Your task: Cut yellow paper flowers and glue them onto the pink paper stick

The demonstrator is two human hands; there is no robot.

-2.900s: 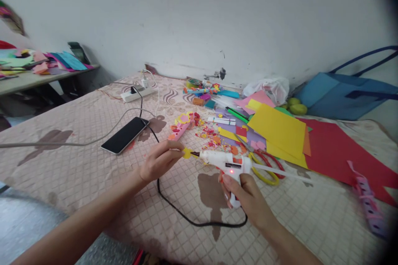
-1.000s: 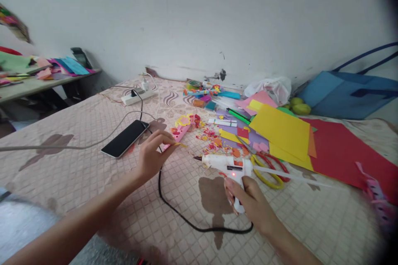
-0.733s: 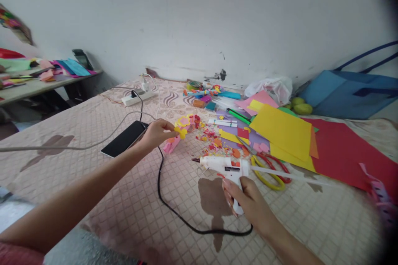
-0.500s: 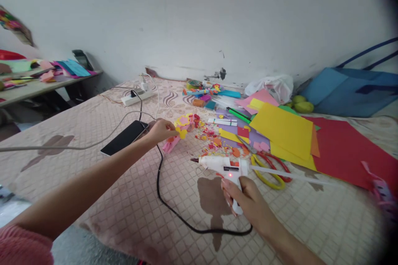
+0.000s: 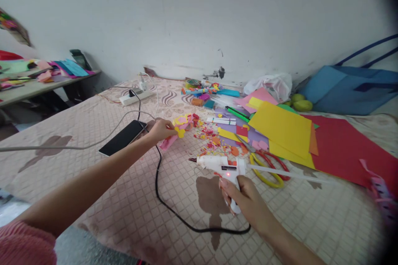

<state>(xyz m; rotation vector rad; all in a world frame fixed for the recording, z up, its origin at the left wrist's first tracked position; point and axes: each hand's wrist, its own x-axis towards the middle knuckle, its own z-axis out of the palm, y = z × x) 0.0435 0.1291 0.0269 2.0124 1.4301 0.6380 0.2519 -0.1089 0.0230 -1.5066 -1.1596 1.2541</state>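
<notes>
My left hand [image 5: 162,130] pinches a small yellow paper shape [image 5: 180,132] between thumb and fingertips, just over a pile of pink and yellow cutouts [image 5: 183,120]. Wrapped round the handle of a white glue gun [image 5: 217,163] is my right hand [image 5: 238,192]. The gun's dark nozzle points left, its red light glows, and a long clear glue stick [image 5: 282,172] sticks out of its back. Coloured paper scraps [image 5: 211,138] lie scattered between the cutouts and the gun.
A black phone [image 5: 122,137] lies beside my left forearm, with a power strip [image 5: 137,97] behind it. Scissors with yellow and red handles [image 5: 270,169], yellow sheets [image 5: 282,128], red paper [image 5: 342,149] and a blue bag [image 5: 351,89] are on the right. A black cable loops in front.
The whole view has shifted slightly, moving things a little left in the picture. Both hands keep the same holds and nearly the same places.
</notes>
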